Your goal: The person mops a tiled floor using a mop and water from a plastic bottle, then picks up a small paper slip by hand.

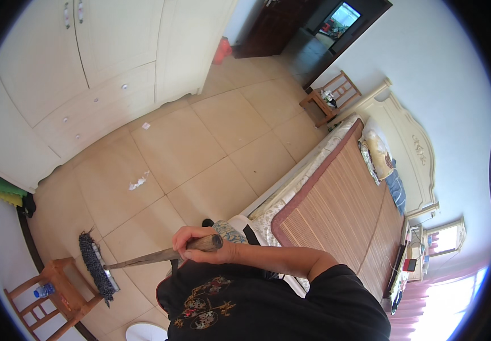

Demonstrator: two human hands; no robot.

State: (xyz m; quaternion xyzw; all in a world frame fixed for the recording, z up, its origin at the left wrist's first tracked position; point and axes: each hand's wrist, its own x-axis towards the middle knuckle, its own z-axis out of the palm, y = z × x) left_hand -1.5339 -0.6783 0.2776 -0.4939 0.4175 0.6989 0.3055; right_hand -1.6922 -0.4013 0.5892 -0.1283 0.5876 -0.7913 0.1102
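Note:
My right hand (pixel 200 244) is closed around the top end of a wooden-handled mop (pixel 143 260), in front of my black shirt. The handle slants down to the left, to a wide head of dark grey fringe (pixel 94 267) on the tiled floor. That head lies close beside a wooden chair (pixel 66 290). My left hand does not show. Crumpled white scraps (pixel 138 182) lie on the floor beyond the mop, and a small pale piece of litter (pixel 146 126) lies farther off, by the wardrobe.
A cream wardrobe (pixel 120 57) lines the far left. On the right stands a bed with a brown slatted mat (pixel 336 193). Another wooden chair (pixel 319 108) is near the dark door (pixel 268 28). A blue-labelled bottle (pixel 44 290) rests on the near chair. A round white object (pixel 146 332) shows below.

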